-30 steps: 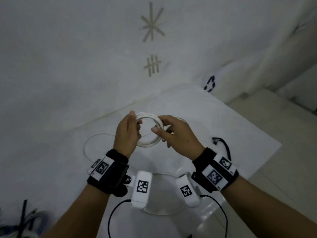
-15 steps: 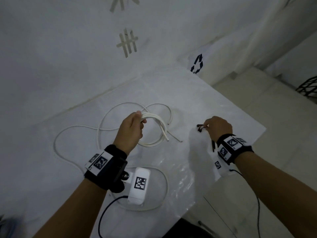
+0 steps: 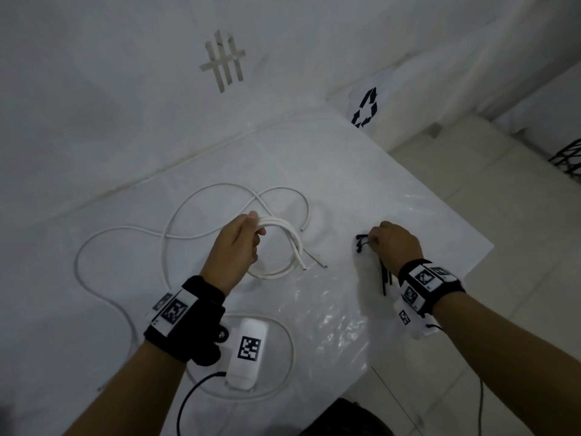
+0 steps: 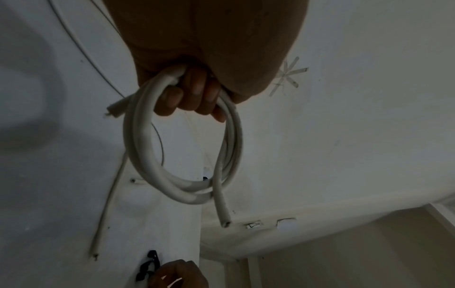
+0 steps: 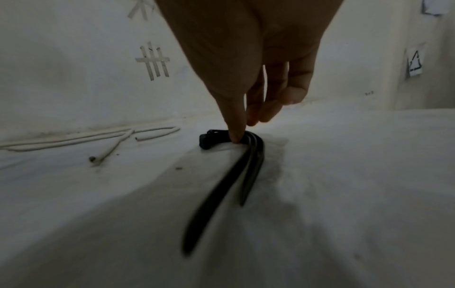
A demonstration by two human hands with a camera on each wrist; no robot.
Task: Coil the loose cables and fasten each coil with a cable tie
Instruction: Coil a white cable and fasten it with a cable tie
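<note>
White plastic sheeting (image 3: 330,171) covers the work surface, with strips of tape (image 3: 224,60) stuck on the pale wall at twelve o'clock and a recycling symbol (image 3: 365,107) on a bag toward two o'clock. Near the centre, the left hand (image 3: 237,247) grips a white cable coil (image 3: 284,250) of several turns, fingers (image 4: 194,93) curled through the loops and closed round them; the coil hangs below the fist with one cut end (image 4: 225,224) pointing down (a second stub pokes out beside the knuckles). At three o'clock from the coil, well apart from it, the right hand (image 3: 396,247) reaches down onto a small bunch of black cable ties (image 5: 248,148) lying on the sheet. Its thumb and fingertips (image 5: 237,134) pinch the ties just behind their heads, while the tails trail back under the wrist. Loose white cable (image 3: 195,215) sprawls in wide loops from ten o'clock round to six o'clock, lying flat on the sheet. One thin end (image 3: 317,262) of it lies just beside the held coil.
</note>
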